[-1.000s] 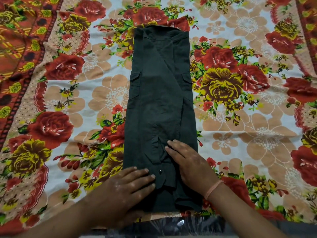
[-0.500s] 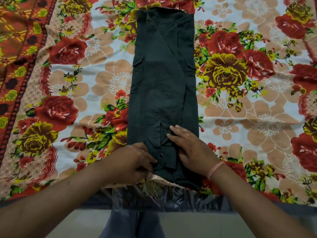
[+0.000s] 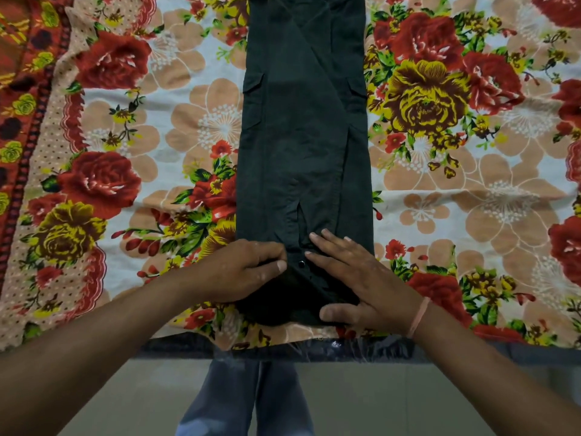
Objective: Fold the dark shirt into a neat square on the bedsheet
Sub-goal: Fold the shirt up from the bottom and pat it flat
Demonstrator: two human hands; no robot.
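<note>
Where the red patterned border runs down the far left, the floral bedsheet begins, its big red and yellow roses spread flat on the bed and reaching to the near hem. My left hand comes in over that hem with the forearm low. I see its fingers curled, with the thumb tip pressed against them, pinching a fold of dark cloth at the shirt's near left side.

Just right of those fingers sits a small dark snap button on a cuff, in the gap between my two hands. The dark shirt itself lies in the middle of the bedsheet as a long narrow strip, both sides folded inward, running away from me until its far end leaves the top of the view. A pocket flap shows on each long edge about a third of the way down, and a sleeve lies diagonally across the panel.

My right hand rests flat on the shirt's near right corner, fingers spread and extended toward the button, thumb laid along the bottom hem. A thin pink band circles that wrist.

Below the sheet's edge I see my blue jeans and a plain floor.
</note>
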